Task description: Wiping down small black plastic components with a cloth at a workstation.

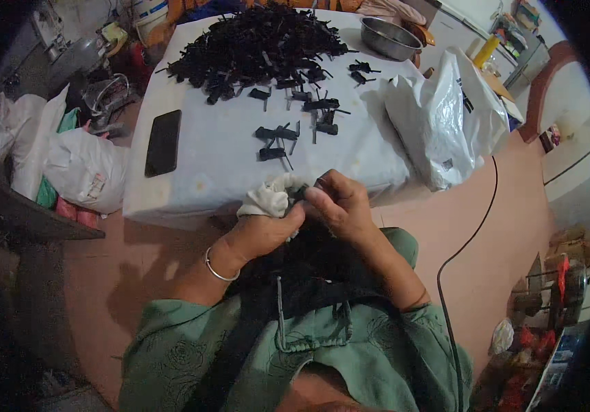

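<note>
At the near edge of the table, my left hand point(260, 232) is closed, with a bunched white cloth point(266, 199) covering its fingers; whether it is a glove or a loose rag I cannot tell. A small black part point(298, 193) sits between that hand and my right hand point(341, 206), whose thumb and fingers pinch at its right end. Fingers partly hide the part. Just beyond my hands lie several loose black parts point(272, 154) with thin strips sticking out. Farther back rises a large heap of similar black parts point(253, 48).
A white cover spreads over the table point(205, 165). A black phone point(163, 143) lies at its left, a metal bowl point(391, 38) at the far right. White plastic bags point(435, 123) hang over the right edge. A black cable point(470, 240) crosses the floor; filled sacks point(85, 168) stand left.
</note>
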`<action>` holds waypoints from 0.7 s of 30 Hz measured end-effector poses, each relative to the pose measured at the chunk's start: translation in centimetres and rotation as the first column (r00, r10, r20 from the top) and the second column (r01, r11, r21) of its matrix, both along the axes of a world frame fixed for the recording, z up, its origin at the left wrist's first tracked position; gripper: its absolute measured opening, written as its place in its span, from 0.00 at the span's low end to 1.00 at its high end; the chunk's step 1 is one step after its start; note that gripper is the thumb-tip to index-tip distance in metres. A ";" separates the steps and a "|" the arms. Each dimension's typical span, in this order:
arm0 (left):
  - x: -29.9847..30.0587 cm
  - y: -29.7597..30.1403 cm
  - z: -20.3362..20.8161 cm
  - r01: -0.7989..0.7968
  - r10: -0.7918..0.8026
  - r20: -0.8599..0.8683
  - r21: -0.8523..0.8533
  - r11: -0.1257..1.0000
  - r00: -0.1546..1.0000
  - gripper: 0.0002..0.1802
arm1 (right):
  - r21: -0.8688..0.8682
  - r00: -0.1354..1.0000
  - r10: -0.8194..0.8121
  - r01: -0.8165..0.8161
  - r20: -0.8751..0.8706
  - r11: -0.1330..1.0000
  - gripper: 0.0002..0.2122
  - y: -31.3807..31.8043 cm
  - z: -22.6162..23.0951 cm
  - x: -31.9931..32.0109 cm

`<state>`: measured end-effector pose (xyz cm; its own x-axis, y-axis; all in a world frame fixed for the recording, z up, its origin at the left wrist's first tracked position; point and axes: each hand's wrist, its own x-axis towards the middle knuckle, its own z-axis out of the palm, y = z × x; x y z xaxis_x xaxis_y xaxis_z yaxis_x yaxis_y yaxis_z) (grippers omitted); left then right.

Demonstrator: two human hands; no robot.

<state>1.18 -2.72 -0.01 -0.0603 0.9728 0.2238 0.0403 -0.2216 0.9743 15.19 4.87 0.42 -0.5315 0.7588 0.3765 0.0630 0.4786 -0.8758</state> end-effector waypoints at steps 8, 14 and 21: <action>0.5 0.2 -0.1 -0.200 0.356 -0.538 0.326 0.924 0.764 0.10 | -0.080 0.954 0.102 -0.083 0.280 0.993 0.12 -0.8 -0.5 0.1; 0.6 0.1 -1.4 -0.164 0.352 -0.649 0.334 0.928 0.675 0.10 | -0.219 1.000 0.026 -0.029 -0.016 0.975 0.14 -1.1 -5.6 -1.4; 1.1 -0.1 -1.2 -0.310 0.365 -0.323 0.210 0.927 0.873 0.05 | -0.415 0.992 0.114 -0.122 -0.043 0.902 0.14 -1.6 -4.0 -0.9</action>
<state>2.25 -2.78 -1.18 -0.2699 0.8614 0.4304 0.4708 -0.2719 0.8393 14.28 3.31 -3.60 -0.6232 0.7804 0.0508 0.0113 0.0739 -0.9972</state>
